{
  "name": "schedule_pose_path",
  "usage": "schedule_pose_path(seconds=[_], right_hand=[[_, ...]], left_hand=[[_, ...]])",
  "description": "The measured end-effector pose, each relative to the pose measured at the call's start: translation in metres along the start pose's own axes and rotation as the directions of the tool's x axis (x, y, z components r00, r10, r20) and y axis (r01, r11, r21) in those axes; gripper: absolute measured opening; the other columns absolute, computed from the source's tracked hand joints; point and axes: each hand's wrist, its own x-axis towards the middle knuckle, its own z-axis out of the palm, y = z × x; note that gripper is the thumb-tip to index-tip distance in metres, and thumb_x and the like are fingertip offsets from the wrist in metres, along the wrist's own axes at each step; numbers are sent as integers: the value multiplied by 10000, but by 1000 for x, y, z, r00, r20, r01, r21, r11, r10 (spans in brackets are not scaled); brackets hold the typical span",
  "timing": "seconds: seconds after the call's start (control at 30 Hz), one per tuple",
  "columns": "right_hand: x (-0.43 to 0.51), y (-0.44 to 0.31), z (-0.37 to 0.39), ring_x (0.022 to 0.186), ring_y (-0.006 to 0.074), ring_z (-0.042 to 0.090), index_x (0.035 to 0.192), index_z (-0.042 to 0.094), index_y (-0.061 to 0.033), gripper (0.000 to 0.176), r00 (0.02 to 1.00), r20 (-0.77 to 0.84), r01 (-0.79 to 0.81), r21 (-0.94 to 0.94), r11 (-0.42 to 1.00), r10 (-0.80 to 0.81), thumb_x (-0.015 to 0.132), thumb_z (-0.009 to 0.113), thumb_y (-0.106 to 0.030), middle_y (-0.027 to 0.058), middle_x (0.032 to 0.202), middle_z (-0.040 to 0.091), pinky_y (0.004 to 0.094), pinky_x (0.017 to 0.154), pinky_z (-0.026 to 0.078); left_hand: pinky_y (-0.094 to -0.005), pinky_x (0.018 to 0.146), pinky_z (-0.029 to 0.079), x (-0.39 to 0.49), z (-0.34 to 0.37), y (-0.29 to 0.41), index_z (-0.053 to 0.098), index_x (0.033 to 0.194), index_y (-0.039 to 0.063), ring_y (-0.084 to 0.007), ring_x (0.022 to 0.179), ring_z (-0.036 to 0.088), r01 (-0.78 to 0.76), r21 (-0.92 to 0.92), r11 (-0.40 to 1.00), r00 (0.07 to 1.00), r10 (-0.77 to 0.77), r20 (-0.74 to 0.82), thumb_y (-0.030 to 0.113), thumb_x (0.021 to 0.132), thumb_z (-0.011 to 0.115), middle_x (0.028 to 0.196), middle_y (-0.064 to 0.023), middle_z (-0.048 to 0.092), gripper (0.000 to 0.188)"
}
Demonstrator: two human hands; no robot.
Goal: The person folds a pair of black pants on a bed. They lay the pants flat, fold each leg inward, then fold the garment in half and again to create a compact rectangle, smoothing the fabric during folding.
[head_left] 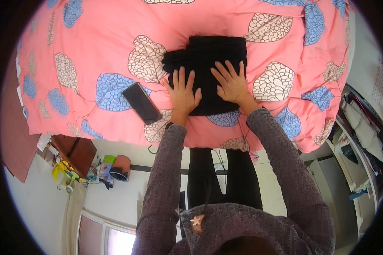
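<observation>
A folded black garment [215,54] lies on a pink bedspread [102,41] patterned with blue and white leaves. My left hand [182,95] rests palm down on the garment's lower left edge, its fingers apart. My right hand [232,83] lies flat on the garment's right side, also with fingers spread. Neither hand grips the cloth. Left of my left hand a black smartphone [142,103] lies at a slant on the bedspread, dark screen up. What kind of garment it is cannot be told.
Beyond the bed's left corner are a brown wooden cabinet [73,153] and a round bin [120,167] beside assorted bags. Open shelves with clothes [360,124] stand at the right. A thin cable hangs near my legs, below the bed's near edge.
</observation>
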Motion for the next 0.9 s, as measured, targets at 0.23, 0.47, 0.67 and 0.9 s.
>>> schedule_pose_path(seconds=[0.23, 0.47, 0.67, 0.9], right_hand=[[9, -48, -57, 1422, 309, 211, 1373, 430, -38, 643, 994, -106, -39, -76, 996, 31, 760, 584, -159, 104, 1510, 303, 696, 1057, 124], [65, -20, -51, 1416, 345, 187, 1415, 405, -241, 648, 979, -45, -201, -76, 977, 198, 805, 614, -308, 116, 1539, 231, 707, 1037, 131], [66, 19, -18, 1398, 382, 210, 1356, 482, -237, 633, 988, -124, -94, -22, 995, 91, 746, 603, -352, 116, 1524, 270, 697, 1048, 115], [68, 20, -20, 1387, 336, 247, 1368, 468, -286, 636, 982, -177, -69, 21, 997, 72, 748, 597, -340, 83, 1508, 301, 685, 1052, 124]], left_hand=[[-723, 1032, 44, 1, -47, 40, 379, 1425, 109, -393, 1414, 174, -6, 197, 980, 1000, 10, -19, 258, 801, 574, 1524, -189, 233, 671], [-708, 1033, 87, 57, -38, 23, 434, 1403, 252, -345, 1411, 215, -55, 117, 992, 996, 62, -56, 319, 836, 569, 1540, -125, 236, 587], [-718, 1020, 114, 69, -4, -21, 543, 1302, 308, -379, 1391, 239, -162, 6, 987, 985, 162, -62, 338, 753, 589, 1526, -159, 260, 551], [-711, 1029, 127, 74, -4, -21, 535, 1303, 355, -324, 1403, 242, -193, -75, 978, 967, 176, -182, 353, 757, 567, 1528, -114, 269, 547]])
